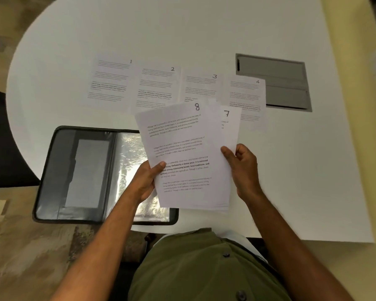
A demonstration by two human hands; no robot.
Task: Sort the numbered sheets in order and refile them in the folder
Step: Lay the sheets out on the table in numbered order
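While both hands grip fanned pages above the white table (291, 170), the left hand (147, 181) pinches sheet 8 (182, 153) at its left edge and the right hand (244, 168) pinches the right edge, where sheet 7 (228, 124) peeks out behind. Just beyond the left hand, the folder (78, 172) lies open, its clear sleeve (128, 161) showing no page. Farther off, sheets 1 (111, 80), 2 (156, 88), 3 (201, 88) and 4 (246, 94) lie in a row, sheet 4 overlapping a grey hatch (284, 81).

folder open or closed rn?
Open. The folder lies flat on the table, both halves spread: dark inner cover on its left, shiny clear sleeve on its right.
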